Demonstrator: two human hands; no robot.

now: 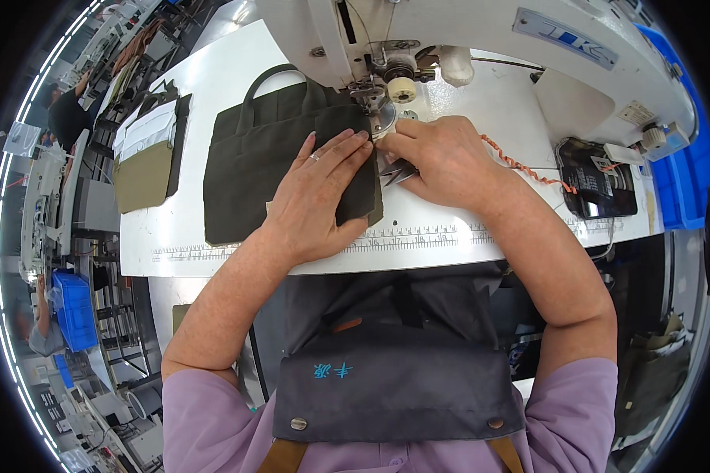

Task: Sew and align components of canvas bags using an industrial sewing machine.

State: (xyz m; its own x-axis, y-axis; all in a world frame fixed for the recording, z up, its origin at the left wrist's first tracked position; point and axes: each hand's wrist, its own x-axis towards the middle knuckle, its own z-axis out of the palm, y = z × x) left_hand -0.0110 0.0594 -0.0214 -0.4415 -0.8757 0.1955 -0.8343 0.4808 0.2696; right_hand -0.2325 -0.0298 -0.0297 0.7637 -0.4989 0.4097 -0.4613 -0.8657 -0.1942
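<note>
A dark green fabric bag piece (241, 177) with a looped handle (256, 87) lies on the white sewing table, its right edge by the needle area (371, 98) of a sewing machine (481, 27). My left hand (312, 193) rests flat on this fabric, fingers stretched toward its right edge. Dark-bladed thread snips (400, 173) stick out from under my right hand (446, 158), which is closed around them. Its thumb and forefinger pinch close to the fabric edge, just below the needle area; whatever lies between those fingertips is too small to make out.
Stacked olive and white fabric pieces (146, 154) lie at the left of the table. An orange coiled cord (520, 164) runs from beside my right hand toward a black phone-like device (597, 181). A printed ruler strip (426, 238) follows the front edge. A blue bin (690, 173) stands right.
</note>
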